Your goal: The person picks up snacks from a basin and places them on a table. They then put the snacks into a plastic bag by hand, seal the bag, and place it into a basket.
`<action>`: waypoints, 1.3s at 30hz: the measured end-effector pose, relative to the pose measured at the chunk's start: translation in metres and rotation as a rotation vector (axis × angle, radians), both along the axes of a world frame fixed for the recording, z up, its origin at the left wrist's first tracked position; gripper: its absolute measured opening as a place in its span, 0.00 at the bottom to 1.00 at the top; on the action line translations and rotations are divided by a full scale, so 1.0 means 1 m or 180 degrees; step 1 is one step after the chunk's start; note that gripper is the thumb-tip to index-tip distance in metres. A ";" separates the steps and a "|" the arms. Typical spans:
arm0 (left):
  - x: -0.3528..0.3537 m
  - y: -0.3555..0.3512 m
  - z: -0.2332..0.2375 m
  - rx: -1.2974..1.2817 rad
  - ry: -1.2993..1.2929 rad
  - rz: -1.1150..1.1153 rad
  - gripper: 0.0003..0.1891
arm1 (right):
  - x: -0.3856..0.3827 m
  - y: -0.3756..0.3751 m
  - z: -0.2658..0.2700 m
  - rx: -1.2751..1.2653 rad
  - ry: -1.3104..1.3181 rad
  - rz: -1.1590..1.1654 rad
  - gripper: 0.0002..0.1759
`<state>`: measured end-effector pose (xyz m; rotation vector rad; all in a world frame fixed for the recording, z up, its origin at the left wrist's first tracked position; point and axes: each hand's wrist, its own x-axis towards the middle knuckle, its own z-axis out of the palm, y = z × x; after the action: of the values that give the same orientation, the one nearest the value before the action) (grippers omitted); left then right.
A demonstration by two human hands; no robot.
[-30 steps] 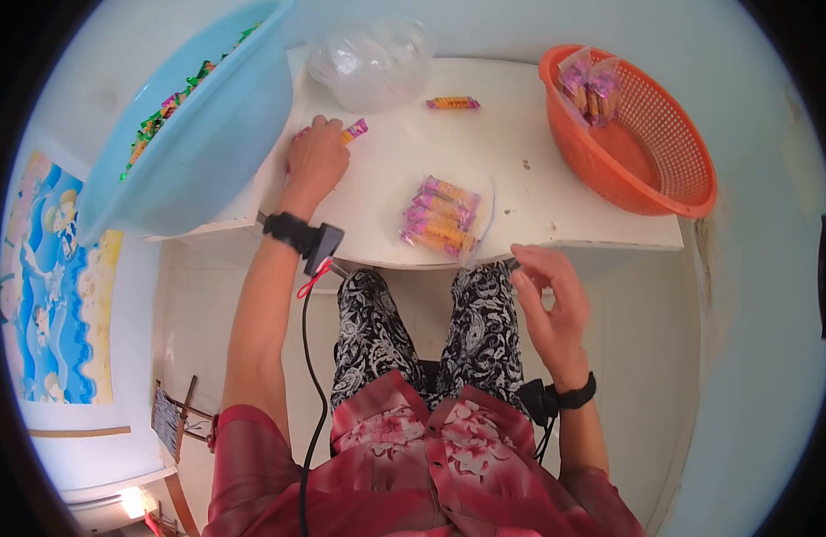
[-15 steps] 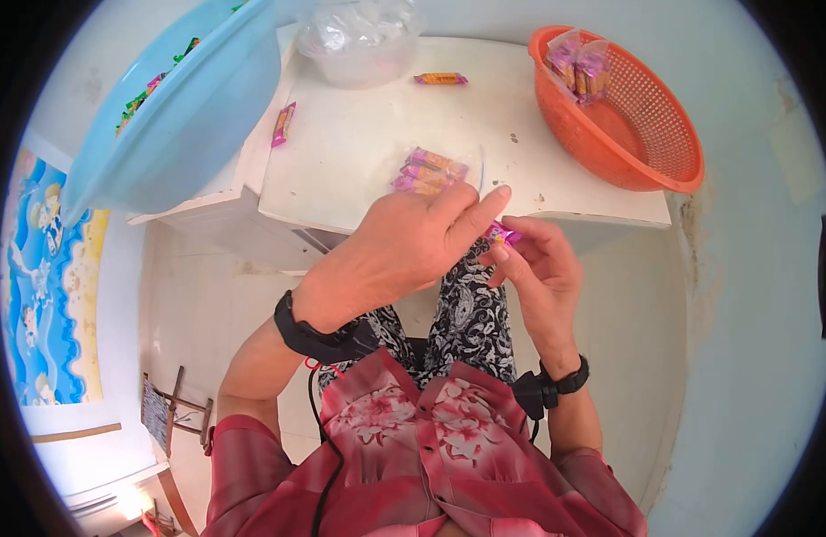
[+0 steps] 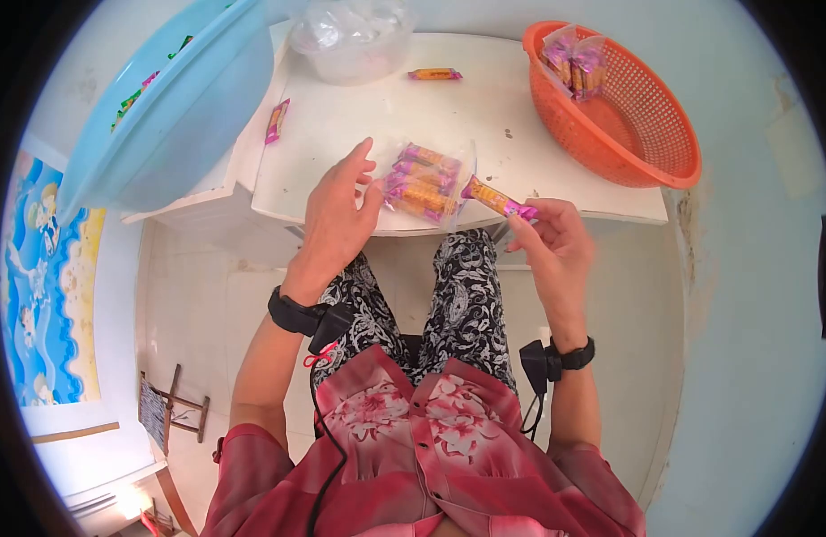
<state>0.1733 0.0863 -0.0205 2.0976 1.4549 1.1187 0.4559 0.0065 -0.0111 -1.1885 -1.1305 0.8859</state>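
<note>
A clear plastic bag (image 3: 426, 182) with several purple-and-orange wrapped snack bars lies near the front edge of the white table. My left hand (image 3: 337, 210) is beside the bag's left end, fingers stretched and apart, with the thumb right at its edge. Between thumb and fingertips of my right hand (image 3: 556, 242) is one wrapped snack bar (image 3: 492, 195). That bar slants up and leftward, its far end close to the bag's right edge.
An orange basket (image 3: 556, 121) at the right holds filled bags. On the left stands a large blue basin (image 3: 184, 116) with wrapped pieces inside. A clear plastic tub (image 3: 350, 63) with crumpled bags sits at the back. Loose wrapped bars (image 3: 434, 74) lie on the table (image 3: 359, 116).
My hands have moved apart. The left hand has gone leftward and opened beside the bag, while the right now holds the snack bar out in plain view near it.
</note>
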 end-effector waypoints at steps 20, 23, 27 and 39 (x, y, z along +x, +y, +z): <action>0.004 -0.002 -0.006 -0.0397 -0.0454 -0.0302 0.29 | -0.042 0.053 -0.023 0.0396 -0.0724 -0.0088 0.11; 0.004 -0.001 -0.007 -0.0286 -0.0487 -0.0347 0.29 | -0.032 0.061 -0.025 0.0236 -0.0418 0.0062 0.09; 0.003 0.000 -0.007 -0.0390 -0.0547 -0.0379 0.29 | -0.015 0.066 -0.013 -0.0163 -0.0260 0.0341 0.08; 0.005 0.003 -0.009 -0.0341 -0.0702 -0.0406 0.31 | -0.023 0.081 0.001 -0.0478 -0.0593 0.0515 0.08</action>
<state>0.1782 0.0898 -0.0297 1.8982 1.2332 1.1548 0.4326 0.0872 -0.0099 -1.3380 -1.3440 1.0133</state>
